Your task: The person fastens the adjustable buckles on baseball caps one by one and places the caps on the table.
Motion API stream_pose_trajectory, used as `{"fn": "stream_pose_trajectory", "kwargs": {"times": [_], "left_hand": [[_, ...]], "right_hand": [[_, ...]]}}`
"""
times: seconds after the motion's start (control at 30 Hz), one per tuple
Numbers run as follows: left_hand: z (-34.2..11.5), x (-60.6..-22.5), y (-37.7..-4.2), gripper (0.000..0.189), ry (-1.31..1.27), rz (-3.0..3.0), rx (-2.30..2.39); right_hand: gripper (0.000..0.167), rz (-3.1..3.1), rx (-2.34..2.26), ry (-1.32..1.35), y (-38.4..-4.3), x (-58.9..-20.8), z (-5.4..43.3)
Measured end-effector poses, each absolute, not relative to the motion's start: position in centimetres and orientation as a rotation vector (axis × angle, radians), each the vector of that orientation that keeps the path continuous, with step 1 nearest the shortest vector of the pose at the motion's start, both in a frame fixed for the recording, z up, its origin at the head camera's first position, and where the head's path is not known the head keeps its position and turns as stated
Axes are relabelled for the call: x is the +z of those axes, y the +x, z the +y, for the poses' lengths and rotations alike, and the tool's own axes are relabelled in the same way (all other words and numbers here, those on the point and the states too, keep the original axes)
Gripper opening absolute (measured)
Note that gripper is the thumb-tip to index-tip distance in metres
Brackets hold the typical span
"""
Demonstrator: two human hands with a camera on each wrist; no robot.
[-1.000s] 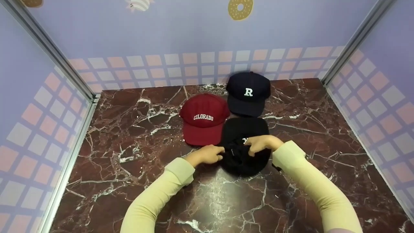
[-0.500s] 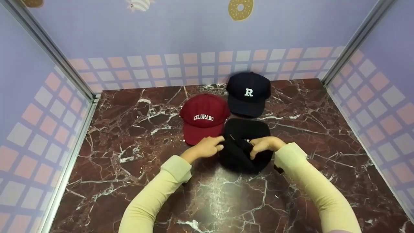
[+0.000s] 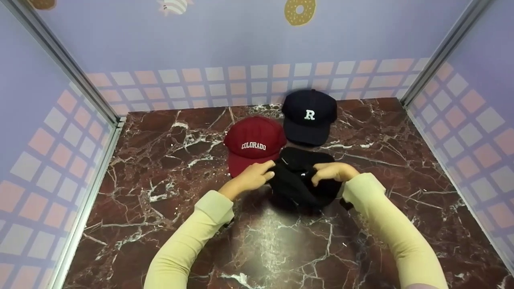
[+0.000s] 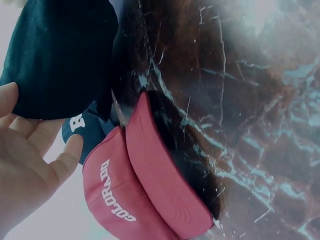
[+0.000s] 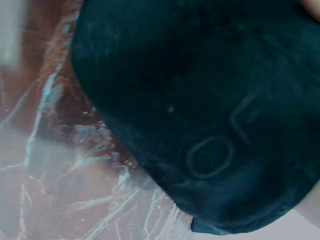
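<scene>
Both hands are at a black cap (image 3: 295, 188) in the middle of the table, its cloth bunched and its left side raised. My left hand (image 3: 251, 176) pinches the cap's left edge; in the left wrist view, one of the left hand's fingers (image 4: 7, 99) lies over the black cloth (image 4: 60, 60) and others pass behind it. My right hand (image 3: 335, 172) grips the cap's right part with bent fingers. A small white mark shows between the hands. Close up in the right wrist view, the black cap (image 5: 200, 100) bears faint outlined shapes and hides most of the right hand.
A red cap (image 3: 257, 138) lettered COLORADO lies just left of the black one, close to the left hand. Behind stands a navy cap (image 3: 309, 116) with a white R, near the back wall (image 3: 257, 36). The marbled table (image 3: 160, 172) has walls at both sides.
My left hand has moved up and slightly left, raising the black cap's left side. The right hand has shifted slightly right. The red and navy caps stay put.
</scene>
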State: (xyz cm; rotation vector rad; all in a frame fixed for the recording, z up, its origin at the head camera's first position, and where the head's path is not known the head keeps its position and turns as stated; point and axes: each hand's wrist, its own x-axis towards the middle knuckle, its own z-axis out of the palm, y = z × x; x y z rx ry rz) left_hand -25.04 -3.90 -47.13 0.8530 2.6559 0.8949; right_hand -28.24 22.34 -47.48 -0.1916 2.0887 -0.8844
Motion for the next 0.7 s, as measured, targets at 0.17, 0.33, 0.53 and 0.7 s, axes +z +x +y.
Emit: {"fn": "stream_pose_trajectory", "kwargs": {"times": [0.17, 0.33, 0.53, 0.7], "left_hand": [[-4.3, -46.8, -25.3, 0.022, 0.833, 2.669, 0.896], [-4.6, -46.9, -25.3, 0.021, 0.813, 2.68, 0.863], [-5.0, -47.2, -25.5, 0.021, 0.788, 2.717, 0.815], [-5.2, -47.0, -25.6, 0.021, 0.795, 2.728, 0.776]], "right_hand": [[0.032, 2.009, -0.969, -0.194, -28.3, -46.8, 22.8], [0.034, 1.926, -1.089, -0.22, -28.3, -46.6, 23.3], [0.028, 1.689, -1.263, -0.177, -28.4, -46.5, 23.5], [0.022, 1.577, -1.257, -0.218, -28.5, -46.3, 23.5]]}}
